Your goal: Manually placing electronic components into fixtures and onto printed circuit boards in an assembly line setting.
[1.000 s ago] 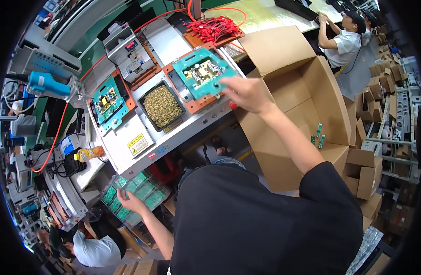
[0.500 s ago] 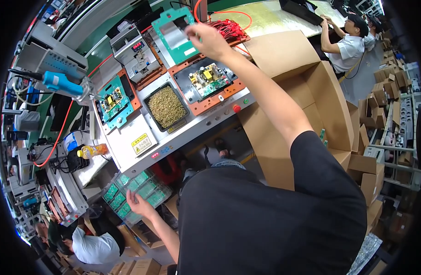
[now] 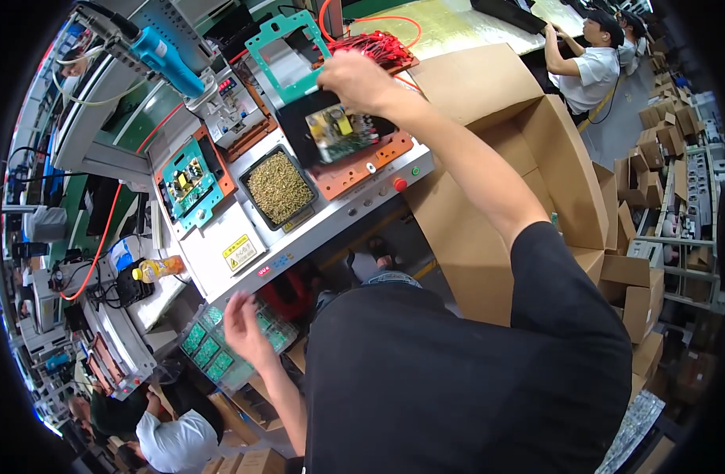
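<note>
My right hand [image 3: 361, 83] is closed on the upper edge of a black housing [image 3: 303, 118], partly behind my fingers. A circuit board [image 3: 340, 136] with yellow and green parts sits in it. The housing is tilted up above an orange fixture base [image 3: 368, 166]. Behind my hand stands the fixture's raised green frame [image 3: 261, 59]. My left hand [image 3: 248, 330] holds nothing; its fingers stretch upward, over a clear tray of small green boards [image 3: 208, 347].
A black bin of brass-coloured screws [image 3: 279, 188] stands beside the fixture. Left of it, a second board sits in a green fixture [image 3: 187, 183], with a blue screwdriver unit [image 3: 166, 62] nearby. A large open carton [image 3: 489, 213] is at my right. Red wires [image 3: 374, 49] lie behind.
My right hand has come down from the green frame and taken hold of the black housing, tilting it up. The left hand has moved up and right. The blue screwdriver unit has shifted up and right.
</note>
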### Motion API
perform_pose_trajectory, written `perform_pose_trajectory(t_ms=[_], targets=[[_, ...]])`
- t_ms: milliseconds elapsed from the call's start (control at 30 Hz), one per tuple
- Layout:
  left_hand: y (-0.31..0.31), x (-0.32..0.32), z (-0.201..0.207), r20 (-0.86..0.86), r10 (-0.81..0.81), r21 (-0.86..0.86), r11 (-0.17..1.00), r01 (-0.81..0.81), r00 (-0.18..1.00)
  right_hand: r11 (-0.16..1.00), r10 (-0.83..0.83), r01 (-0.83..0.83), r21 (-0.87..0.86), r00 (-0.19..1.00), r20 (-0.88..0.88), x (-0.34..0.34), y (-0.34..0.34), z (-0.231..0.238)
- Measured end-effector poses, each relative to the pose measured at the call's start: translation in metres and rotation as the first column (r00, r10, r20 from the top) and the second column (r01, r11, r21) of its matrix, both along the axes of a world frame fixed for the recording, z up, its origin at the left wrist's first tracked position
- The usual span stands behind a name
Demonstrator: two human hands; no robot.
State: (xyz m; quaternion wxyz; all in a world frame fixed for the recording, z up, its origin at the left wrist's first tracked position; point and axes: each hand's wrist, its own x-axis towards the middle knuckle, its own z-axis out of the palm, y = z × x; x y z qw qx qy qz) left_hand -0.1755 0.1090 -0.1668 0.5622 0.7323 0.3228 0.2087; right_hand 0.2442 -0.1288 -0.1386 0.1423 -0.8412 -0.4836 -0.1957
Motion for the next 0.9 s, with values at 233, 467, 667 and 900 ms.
perform_pose_trajectory(t_ms=[233,467,667,900], targets=[[-0.070,0.063,0.013,0.425,-0.411,-0.665,0.462,0.586,0.806,0.948,-0.024,0.088,0.306,0.978,-0.205,-0.155,-0.005,0.047],[-0.055,0.004,0.008,0.287,-0.039,-0.783,0.566,0.258,0.957,0.900,0.296,0.011,0.435,0.717,-0.631,-0.145,0.009,0.017],[-0.045,-0.008,-0.003,0.357,0.129,-0.781,0.585,0.220,0.925,0.861,-0.236,0.332,0.385,0.932,-0.276,0.067,-0.078,-0.044],[-0.048,-0.046,-0.001,0.405,0.323,-0.730,0.677,0.090,0.855,0.897,-0.346,0.410,0.167,0.885,-0.312,0.129,-0.076,-0.050]])
